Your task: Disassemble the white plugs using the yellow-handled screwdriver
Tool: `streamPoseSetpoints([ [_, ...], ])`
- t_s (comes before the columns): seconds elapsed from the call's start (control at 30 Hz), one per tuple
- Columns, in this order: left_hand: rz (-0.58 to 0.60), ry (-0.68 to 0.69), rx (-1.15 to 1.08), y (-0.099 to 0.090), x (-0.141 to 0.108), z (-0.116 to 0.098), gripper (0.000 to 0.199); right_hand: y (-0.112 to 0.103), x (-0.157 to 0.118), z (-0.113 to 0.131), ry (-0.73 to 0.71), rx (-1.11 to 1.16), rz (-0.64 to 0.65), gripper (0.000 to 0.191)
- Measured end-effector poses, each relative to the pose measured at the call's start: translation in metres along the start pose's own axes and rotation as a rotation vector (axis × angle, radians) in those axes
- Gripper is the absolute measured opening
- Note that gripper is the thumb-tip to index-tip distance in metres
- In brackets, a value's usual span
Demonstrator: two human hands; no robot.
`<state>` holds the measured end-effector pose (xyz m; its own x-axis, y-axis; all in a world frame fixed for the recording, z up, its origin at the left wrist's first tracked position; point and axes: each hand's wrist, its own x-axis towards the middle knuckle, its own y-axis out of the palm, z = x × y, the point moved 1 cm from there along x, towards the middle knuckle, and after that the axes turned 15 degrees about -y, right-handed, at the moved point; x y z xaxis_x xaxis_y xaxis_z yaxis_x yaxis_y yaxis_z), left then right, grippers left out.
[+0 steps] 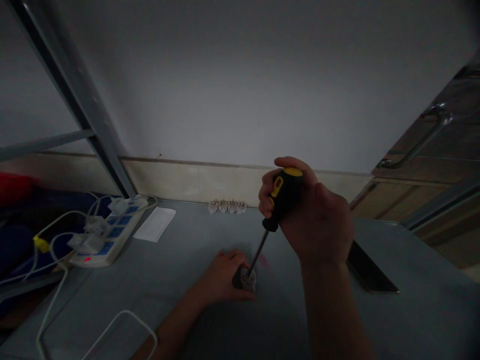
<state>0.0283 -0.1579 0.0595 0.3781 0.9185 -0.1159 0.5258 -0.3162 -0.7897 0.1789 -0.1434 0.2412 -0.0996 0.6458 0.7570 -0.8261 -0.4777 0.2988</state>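
Observation:
My right hand [318,220] is wrapped round the black and yellow handle of a screwdriver [285,192], whose shaft slants down to the left. Its tip meets the face of a small round part [248,280], grey-white in front with a dark body. Fingers and thumb of my left hand [225,280] grip that part low over the grey table. Fine details of the part are too dim to make out. Several similar pale pieces with upright metal pins [227,206] stand in a row by the wall.
At the left lies a white power strip [112,237] with plugs and cables, beside a white paper [155,224]. A white cable [127,312] loops near the front. A dark phone-like slab [369,270] lies right of my right forearm on the grey table [277,325].

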Motion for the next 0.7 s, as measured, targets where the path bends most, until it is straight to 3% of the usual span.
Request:
streamPoseSetpoints([
  [0.2, 0.002, -0.007, 0.003, 0.000, -0.001, 0.001, 0.056, -0.006, -0.001, 0.001, -0.021, -0.048, -0.009, 0.018],
  [0.43, -0.018, 0.028, 0.005, 0.001, 0.000, 0.002, 0.054, 0.003, -0.004, -0.006, -0.132, -0.098, -0.052, 0.033],
  [0.6, -0.021, 0.029, -0.007, 0.003, 0.001, 0.003, 0.055, -0.002, 0.000, 0.002, -0.006, -0.027, 0.018, 0.030],
  [0.7, -0.018, 0.027, -0.011, 0.002, 0.000, 0.002, 0.054, -0.006, -0.001, 0.008, -0.039, -0.052, 0.096, 0.023],
])
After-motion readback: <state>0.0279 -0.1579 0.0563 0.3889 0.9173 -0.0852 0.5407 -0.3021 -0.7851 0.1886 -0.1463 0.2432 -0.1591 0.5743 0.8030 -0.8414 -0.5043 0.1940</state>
